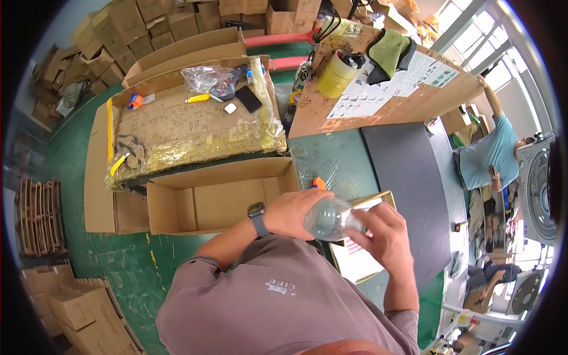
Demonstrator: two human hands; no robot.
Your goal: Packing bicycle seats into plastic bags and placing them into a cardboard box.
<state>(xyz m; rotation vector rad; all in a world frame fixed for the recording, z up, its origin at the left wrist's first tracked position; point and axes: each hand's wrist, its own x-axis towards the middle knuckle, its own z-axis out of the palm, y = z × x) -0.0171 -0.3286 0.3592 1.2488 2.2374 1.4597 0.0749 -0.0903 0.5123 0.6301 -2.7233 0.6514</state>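
A clear plastic bottle (324,219) lies nearly sideways in front of my chest. My left hand (291,214), with a dark watch on its wrist, is closed round the bottle's left end. My right hand (381,234) has its fingers curled at the bottle's other end; the tip there is hidden by the fingers and slightly blurred. Below the right hand is a shallow carton (360,266) with white and red printed material in it. Just beyond the left hand sits an orange and blue tape dispenser (319,183).
An open empty carton (236,198) stands left of my hands. Behind it, a taped cardboard tray (177,127) holds a phone (248,99), yellow cutters and plastic wrap. An upright cardboard panel (384,97) carries tape rolls and a green cloth. Two other people are at the right.
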